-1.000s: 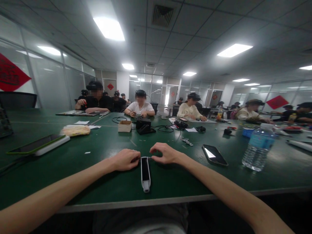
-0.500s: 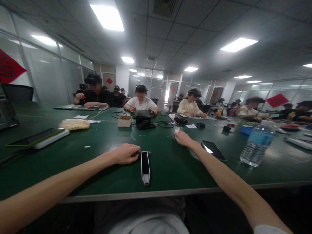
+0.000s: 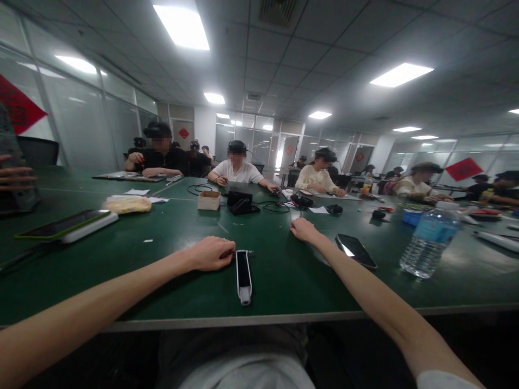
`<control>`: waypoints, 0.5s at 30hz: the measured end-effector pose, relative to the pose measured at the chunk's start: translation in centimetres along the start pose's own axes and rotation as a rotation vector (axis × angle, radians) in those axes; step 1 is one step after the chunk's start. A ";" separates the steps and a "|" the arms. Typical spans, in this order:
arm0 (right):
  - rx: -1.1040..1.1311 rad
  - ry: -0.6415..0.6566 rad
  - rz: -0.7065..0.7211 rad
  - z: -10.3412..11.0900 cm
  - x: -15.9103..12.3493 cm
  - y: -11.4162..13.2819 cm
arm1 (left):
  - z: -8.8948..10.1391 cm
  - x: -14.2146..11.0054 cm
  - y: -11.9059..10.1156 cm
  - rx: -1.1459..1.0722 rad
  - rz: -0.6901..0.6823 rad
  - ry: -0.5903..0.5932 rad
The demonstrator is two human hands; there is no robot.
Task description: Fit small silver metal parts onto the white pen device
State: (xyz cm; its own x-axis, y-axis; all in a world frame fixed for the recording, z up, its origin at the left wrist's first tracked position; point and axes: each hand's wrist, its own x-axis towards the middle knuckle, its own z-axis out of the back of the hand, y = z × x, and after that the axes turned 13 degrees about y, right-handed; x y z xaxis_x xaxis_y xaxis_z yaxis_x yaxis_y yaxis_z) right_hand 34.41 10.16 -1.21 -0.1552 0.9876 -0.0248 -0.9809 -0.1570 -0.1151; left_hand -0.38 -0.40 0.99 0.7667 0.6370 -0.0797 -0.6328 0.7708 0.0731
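Observation:
My left hand [image 3: 214, 254] rests on the green table with its fingers curled in; whatever they hold, if anything, is hidden. Just right of its knuckles lies a slim white pen-shaped device [image 3: 244, 275] with a long dark screen, a small thin metal piece [image 3: 250, 252] at its far end. Farther right, my right hand [image 3: 305, 231] sits closed on the tabletop, its fingertips out of sight beneath it. A pale, see-through sheet [image 3: 295, 215] shows just past that hand. Beside the right forearm lies a dark phone [image 3: 356, 250].
A water bottle [image 3: 430, 240] stands at the right. Toward the back are a small open box [image 3: 209, 200], a black stand-like object [image 3: 241, 201] and cables [image 3: 275, 206]. At the left lie a green-edged tablet-like device [image 3: 65, 224] and a yellowish packet [image 3: 127, 204]. Co-workers [image 3: 237, 167] sit opposite.
My right hand's fingers, more spread before, have curled in. My left hand stays beside the device. A co-worker opposite has stretched an arm to the side, and another person's hand shows at the left edge.

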 end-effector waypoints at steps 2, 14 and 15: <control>-0.002 -0.012 0.010 0.0 -0.1 0.2 | 0.0 0.0 0.0 0.004 0.003 -0.005; 0.107 -0.117 0.293 1.2 -1.7 5.2 | -0.4 0.0 0.3 -0.009 0.025 -0.015; 0.120 -0.123 0.343 1.4 -2.2 6.0 | -0.4 0.0 0.3 -0.011 0.025 -0.017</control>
State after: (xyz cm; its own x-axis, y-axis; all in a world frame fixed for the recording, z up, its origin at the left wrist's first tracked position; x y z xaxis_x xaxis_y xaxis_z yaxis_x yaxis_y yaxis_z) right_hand 28.70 7.06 -0.48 -0.4827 0.8723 0.0785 -0.8751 -0.4840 -0.0035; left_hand -0.59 -0.14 0.61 0.7523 0.6560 -0.0608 -0.6529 0.7547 0.0642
